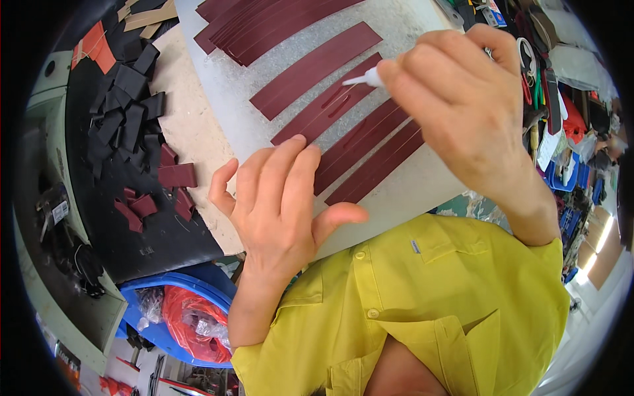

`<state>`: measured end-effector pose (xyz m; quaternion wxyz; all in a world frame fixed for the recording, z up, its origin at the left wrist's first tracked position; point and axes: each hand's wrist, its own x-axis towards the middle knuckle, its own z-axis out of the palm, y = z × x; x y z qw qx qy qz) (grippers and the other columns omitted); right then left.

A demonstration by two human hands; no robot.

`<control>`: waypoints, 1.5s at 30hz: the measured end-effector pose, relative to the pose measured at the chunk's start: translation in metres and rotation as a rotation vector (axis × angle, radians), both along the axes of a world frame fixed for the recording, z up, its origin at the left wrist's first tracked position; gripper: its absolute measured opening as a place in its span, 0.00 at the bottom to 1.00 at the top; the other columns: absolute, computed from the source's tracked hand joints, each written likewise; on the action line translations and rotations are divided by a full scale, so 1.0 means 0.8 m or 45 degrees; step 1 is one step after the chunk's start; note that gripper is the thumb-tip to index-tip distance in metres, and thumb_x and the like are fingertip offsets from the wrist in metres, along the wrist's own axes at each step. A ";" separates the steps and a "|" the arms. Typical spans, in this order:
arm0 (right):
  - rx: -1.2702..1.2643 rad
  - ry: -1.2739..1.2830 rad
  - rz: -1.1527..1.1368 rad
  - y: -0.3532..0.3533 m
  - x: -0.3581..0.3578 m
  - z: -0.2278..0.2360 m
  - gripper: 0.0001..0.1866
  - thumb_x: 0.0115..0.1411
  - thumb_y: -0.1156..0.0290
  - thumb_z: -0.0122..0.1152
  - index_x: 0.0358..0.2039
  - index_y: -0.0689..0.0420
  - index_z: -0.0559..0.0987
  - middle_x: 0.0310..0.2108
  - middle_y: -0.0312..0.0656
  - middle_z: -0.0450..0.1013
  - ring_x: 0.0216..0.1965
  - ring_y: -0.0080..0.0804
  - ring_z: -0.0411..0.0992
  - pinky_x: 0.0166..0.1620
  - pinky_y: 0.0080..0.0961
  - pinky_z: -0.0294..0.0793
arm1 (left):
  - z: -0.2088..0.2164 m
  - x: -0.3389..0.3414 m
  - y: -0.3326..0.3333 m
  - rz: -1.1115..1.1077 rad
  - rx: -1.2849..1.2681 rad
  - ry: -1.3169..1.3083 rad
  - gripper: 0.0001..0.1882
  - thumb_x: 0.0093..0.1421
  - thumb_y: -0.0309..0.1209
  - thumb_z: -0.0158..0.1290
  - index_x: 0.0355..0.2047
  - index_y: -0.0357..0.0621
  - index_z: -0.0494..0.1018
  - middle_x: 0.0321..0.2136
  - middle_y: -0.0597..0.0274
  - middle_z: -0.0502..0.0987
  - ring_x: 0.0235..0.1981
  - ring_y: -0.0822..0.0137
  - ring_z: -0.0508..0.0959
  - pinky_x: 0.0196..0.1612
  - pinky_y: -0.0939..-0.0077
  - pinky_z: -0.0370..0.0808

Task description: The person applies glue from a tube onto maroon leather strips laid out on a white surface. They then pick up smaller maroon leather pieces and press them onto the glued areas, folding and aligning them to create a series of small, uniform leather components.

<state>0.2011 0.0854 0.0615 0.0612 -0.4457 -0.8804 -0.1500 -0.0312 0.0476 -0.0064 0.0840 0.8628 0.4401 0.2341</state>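
Curved maroon strips lie side by side on a whitish board. My right hand is closed round a small bottle with a white tapered nozzle; its body is hidden in my fist. The nozzle tip is over one maroon strip, which bears wet-looking dark streaks. My left hand lies palm down, fingers stretched and thumb out, fingertips at that strip's near-left end. Two nearer strips, one with a similar streak, run partly behind my left hand. Beyond lies a single strip.
A pile of maroon strips lies at the board's far end. Black folded pieces and small maroon pieces cover the black table to the left. Below it stands a blue bin with red plastic. Tools and cords crowd the right.
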 end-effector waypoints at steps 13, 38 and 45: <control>0.182 0.298 0.138 0.037 0.001 -0.015 0.09 0.45 0.71 0.64 0.29 0.58 0.80 0.25 0.30 0.69 0.28 0.22 0.69 0.37 0.27 0.63 | -0.006 0.009 0.032 0.067 0.014 0.060 0.40 0.61 0.68 0.43 0.48 0.40 0.75 0.50 0.58 0.78 0.50 0.56 0.76 0.60 0.57 0.60; -0.394 1.417 -0.621 0.082 0.104 -0.079 0.24 0.57 0.68 0.72 0.52 0.61 0.78 0.42 0.40 0.79 0.47 0.27 0.75 0.51 0.27 0.73 | 0.003 0.017 -0.053 0.113 -0.054 -0.128 0.16 0.49 0.29 0.69 0.40 0.52 0.84 0.31 0.73 0.73 0.30 0.68 0.72 0.43 0.68 0.55; -0.429 0.971 -0.375 -0.064 0.082 -0.061 0.21 0.50 0.69 0.76 0.44 0.57 0.82 0.39 0.39 0.79 0.45 0.39 0.77 0.54 0.34 0.70 | 0.000 0.016 -0.059 0.086 -0.033 -0.061 0.16 0.49 0.31 0.68 0.40 0.54 0.84 0.33 0.73 0.74 0.32 0.69 0.72 0.45 0.66 0.57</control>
